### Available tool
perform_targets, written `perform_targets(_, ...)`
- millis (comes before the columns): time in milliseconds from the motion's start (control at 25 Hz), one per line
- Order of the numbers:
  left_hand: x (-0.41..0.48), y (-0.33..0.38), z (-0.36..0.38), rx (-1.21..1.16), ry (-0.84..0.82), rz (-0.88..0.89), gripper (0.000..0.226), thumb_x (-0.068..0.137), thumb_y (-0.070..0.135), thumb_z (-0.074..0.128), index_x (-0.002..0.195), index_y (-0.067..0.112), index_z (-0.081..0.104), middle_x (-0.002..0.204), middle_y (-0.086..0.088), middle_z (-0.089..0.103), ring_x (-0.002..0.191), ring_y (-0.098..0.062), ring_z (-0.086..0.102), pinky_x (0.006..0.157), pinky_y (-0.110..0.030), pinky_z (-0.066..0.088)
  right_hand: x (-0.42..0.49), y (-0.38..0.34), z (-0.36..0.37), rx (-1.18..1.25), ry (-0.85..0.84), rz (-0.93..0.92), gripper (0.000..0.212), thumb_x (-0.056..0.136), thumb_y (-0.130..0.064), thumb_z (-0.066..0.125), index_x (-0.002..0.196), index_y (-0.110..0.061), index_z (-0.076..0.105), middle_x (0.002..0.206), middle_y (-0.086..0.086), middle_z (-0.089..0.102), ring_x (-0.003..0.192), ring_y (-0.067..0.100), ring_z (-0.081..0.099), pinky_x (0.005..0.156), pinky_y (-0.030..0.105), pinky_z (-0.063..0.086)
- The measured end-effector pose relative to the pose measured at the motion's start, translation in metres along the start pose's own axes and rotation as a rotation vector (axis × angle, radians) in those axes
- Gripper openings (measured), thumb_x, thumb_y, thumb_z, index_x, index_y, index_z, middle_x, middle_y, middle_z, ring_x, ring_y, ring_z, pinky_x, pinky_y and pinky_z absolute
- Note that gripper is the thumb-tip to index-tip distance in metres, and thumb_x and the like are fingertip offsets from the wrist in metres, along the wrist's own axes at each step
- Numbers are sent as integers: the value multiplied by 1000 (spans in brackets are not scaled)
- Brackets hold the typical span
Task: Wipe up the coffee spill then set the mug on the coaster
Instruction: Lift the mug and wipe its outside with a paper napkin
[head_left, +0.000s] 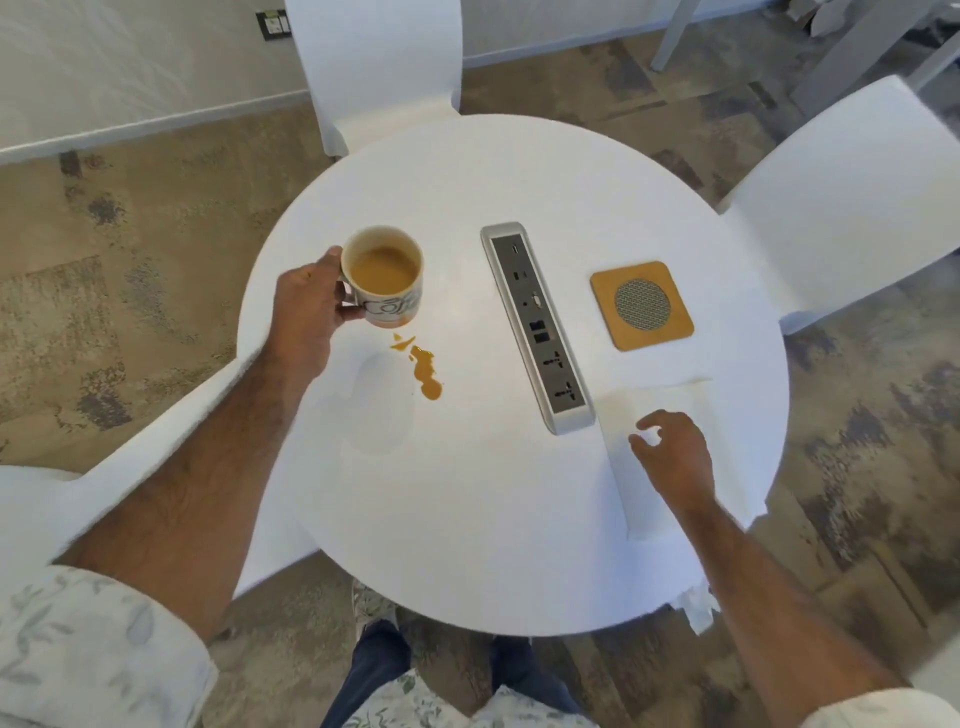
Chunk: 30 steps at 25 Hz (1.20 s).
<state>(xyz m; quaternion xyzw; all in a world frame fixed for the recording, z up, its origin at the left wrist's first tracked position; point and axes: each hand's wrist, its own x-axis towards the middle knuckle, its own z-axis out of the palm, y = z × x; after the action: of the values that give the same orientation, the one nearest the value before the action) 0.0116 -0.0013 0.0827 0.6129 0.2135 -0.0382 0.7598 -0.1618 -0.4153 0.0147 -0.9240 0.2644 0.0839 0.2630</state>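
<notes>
Two bare forearms with floral sleeves rolled back reach out over the round white table (467, 545), and the left hand (306, 306) has its fingers wrapped through the handle of the cream ceramic mug printed with dark lettering (387, 278). The mug is roughly half full of milky coffee and appears lifted or tipped a little off the tabletop, probably to clear the way for wiping. Just below it lies the tan coffee spill (423, 371), a short trail of drops and a small puddle, not yet wiped. The right hand (675, 457) hovers with fingers loosely curled and parted, gripping nothing, directly over the white paper napkin (670, 400) spread at the table's right edge; I judge it is about to pinch the napkin up. Between spill and napkin runs the silver socket strip (537, 327), set into the tabletop. Beyond it the square cork coaster with a round mesh centre (605, 291) waits empty, well apart from the mug.
</notes>
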Motion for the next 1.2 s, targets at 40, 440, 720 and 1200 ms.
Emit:
perform_targets(40,-3,1,2,-6,6,4,22,101,29,60,84,14,61,63,-2,42,59,-12,51,54,-27,53,-6,10,-1,-43,-16,7,17,85,-24,79,98,-24,67,111,3,62,112,28,62,83,33,50)
perform_targets(440,-16,11,6,42,-45,9,24,103,35,53,84,24,63,76,-4,41,74,-14,52,62,-27,56,-69,55,7,-551,-356,-259,68,79,-40,83,133,-19,47,165,10,23,150,33,29,101,49,55)
perform_targets(720,-21,16,6,80,-106,27,28,98,41,55,81,29,73,87,-5,53,85,-16,61,66,-29,57,-69,54,12,-591,-217,-253,26,97,-18,63,121,-10,63,164,10,33,150,29,33,98,45,58)
perform_targets(1200,-22,21,6,87,-126,59,28,96,44,56,80,34,76,74,8,60,76,-10,64,63,-26,57,-74,45,15,-590,-208,-306,24,93,-23,70,113,-11,70,156,13,43,141,35,43,94,47,60)
